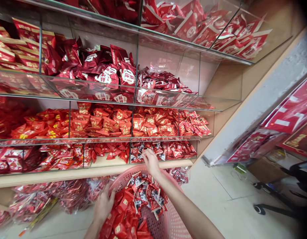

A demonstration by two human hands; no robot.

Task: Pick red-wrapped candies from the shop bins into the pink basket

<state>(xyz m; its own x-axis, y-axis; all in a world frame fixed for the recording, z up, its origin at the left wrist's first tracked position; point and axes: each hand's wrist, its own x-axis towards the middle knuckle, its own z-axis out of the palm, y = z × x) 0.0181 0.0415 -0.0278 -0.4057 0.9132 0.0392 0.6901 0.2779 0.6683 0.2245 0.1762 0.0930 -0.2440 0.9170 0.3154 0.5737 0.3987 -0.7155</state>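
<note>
A pink perforated basket (177,212) stands below the lowest shelf. Inside it are plain red packets (125,202) on the left and red, black and white packets (146,192) on the right. My left hand (103,204) is at the basket's left rim, with the thumb apart from the fingers and nothing seen in the palm. My right hand (151,161) reaches over the basket's far rim to the lowest shelf's bin of black and red packets (136,156). Its fingers are bent at the bin's front, and their tips are too small to show whether they pinch a packet.
Clear-divided shelves (93,168) hold many red packets. Under them lie bulging plastic bags (75,196). To the right stand a wall edge (218,146), hanging red goods (292,109) and a wheeled chair base (275,202) on the tiled floor.
</note>
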